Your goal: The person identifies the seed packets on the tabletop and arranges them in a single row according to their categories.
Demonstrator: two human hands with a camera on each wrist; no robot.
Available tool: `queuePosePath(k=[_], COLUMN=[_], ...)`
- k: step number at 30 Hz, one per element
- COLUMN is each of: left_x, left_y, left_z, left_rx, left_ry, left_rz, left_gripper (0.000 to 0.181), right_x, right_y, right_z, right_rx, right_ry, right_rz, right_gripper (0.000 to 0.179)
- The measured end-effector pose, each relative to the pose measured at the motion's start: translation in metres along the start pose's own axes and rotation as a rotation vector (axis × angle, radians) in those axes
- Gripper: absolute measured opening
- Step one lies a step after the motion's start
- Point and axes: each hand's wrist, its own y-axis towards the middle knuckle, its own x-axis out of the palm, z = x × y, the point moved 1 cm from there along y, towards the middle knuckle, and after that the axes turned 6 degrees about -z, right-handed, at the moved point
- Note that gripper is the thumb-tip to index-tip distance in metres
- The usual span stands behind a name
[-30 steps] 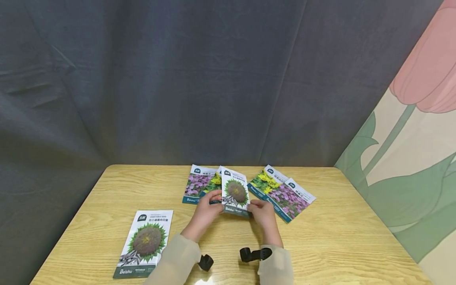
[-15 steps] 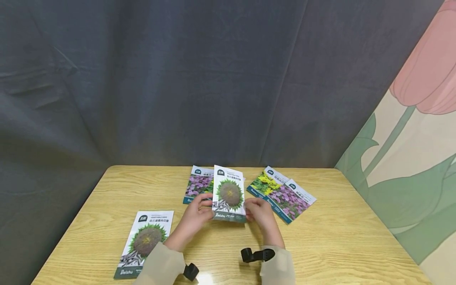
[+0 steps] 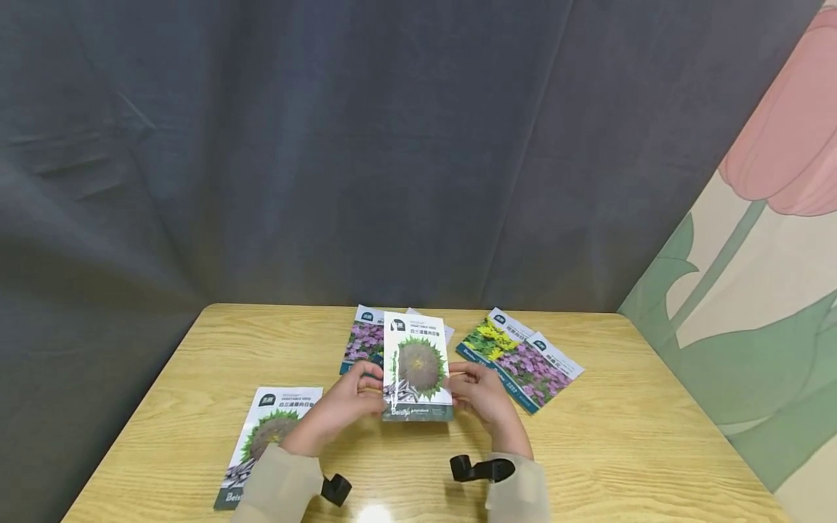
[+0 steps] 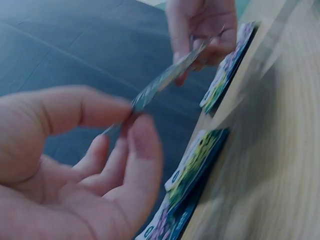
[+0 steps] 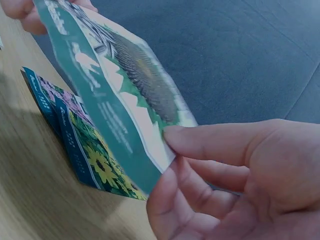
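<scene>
A white seed packet [image 3: 418, 363] with a sunflower head and a dark green bottom band is held up off the table between both hands. My left hand [image 3: 349, 399] pinches its left edge between thumb and fingers. At the opposite edge, the thumb and fingers of my right hand [image 3: 485, 398] pinch it too, plainly so in the right wrist view. Behind it lie a purple-flower packet [image 3: 365, 341] and a yellow-flower packet [image 5: 100, 160], partly covered by the held one in the head view. A second sunflower packet [image 3: 251, 450] lies at the left, partly behind my left forearm.
To the right, another yellow-flower packet [image 3: 490, 338] and another purple-flower packet [image 3: 536, 370] overlap on the wooden table [image 3: 621, 436]. A dark curtain [image 3: 392, 145] hangs along the table's back edge. A tulip-patterned panel [image 3: 771, 305] stands at the right.
Both hands have brought the held sunflower packet nearer and slightly left, away from the packets at the back. Its front now faces up with a bright glare. The packets on the table stay put.
</scene>
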Motion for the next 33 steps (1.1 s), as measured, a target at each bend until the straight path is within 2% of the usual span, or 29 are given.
queuePosePath(k=[4, 9, 15, 20, 27, 33], left_x=[-0.010, -0.021, -0.028, -0.038, -0.048, -0.056], left_y=[-0.003, -0.005, -0.010, -0.013, -0.017, -0.022], left_z=[0.001, 0.000, 0.001, 0.002, 0.002, 0.003], left_rx=[-0.025, -0.041, -0.048, -0.029, -0.028, -0.054], left_ry=[-0.008, -0.029, -0.008, 0.004, 0.000, 0.014], left_rz=[-0.082, -0.114, -0.097, -0.073, -0.055, -0.021], left_gripper=[0.036, 0.018, 0.017, 0.016, 0.017, 0.021], right_x=[0.000, 0.002, 0.008, 0.012, 0.020, 0.030], right_y=[-0.001, -0.003, -0.006, -0.004, -0.003, -0.006], right_z=[0.000, -0.002, -0.001, 0.000, 0.000, -0.001], right_rx=[0.005, -0.004, -0.015, -0.008, 0.029, 0.039], right_ry=[-0.062, -0.108, -0.117, -0.146, -0.152, -0.181], right_rz=[-0.094, -0.231, -0.353, -0.437, -0.485, -0.545], right_gripper=[0.033, 0.028, 0.023, 0.018, 0.016, 0.015])
